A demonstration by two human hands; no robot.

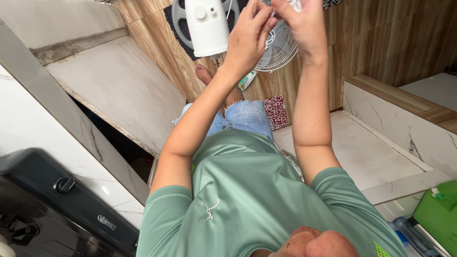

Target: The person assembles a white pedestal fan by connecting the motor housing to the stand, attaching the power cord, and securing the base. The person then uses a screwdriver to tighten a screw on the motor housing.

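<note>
Up at the top of the view, both hands are raised together in front of a white fan. The left hand [247, 40] has its fingers [261, 19] curled narrow, the tips pinched toward the right hand [304, 26], whose fingers close around a small white piece [296, 4] — too little of it shows at the frame's edge to tell what it is. The two sets of fingertips meet, touching or nearly so.

Just beyond the left fingers stands the fan's white motor housing [207, 26], and just behind the fingers of both hands lies the round white wire fan grille [281, 47]. Further off, past the left wrist, a bare foot [203, 74] rests on the wood-patterned floor [152, 38], with a green-and-white tube [246, 80] beside the grille and a dark red patterned mat [276, 112] near it.

Well apart from the fingers, toward the person's green shirt [247, 190] — a marble tabletop [28, 123] carries a black gas stove [57, 200] on the left-hand side, and a green box [438, 214] sits at the right-hand side.
</note>
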